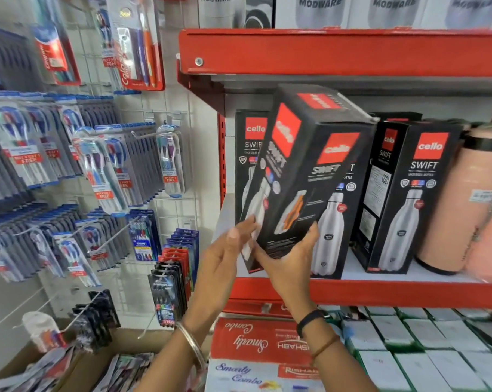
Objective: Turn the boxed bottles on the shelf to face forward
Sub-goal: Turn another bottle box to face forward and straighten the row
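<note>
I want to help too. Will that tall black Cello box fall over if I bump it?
Probably. The tilted Cello box is tall and narrow, so it likely tips easily. Its cardboard looks stiff, keeping shape in the right hand. The bottle pictured suggests some weight.

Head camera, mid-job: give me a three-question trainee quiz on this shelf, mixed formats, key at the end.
1. True or false: the tilted box stands flat on the red shelf.
2. Which hand supports the box's lower end from below? A) left hand B) right hand
3. Fill in: right of the rightmost standing box stands an unboxed ____ bottle.

Key: 1 false, it is lifted and leaning left. 2 B; the left hand is open beside the box's lower left edge. 3 pink.
</note>
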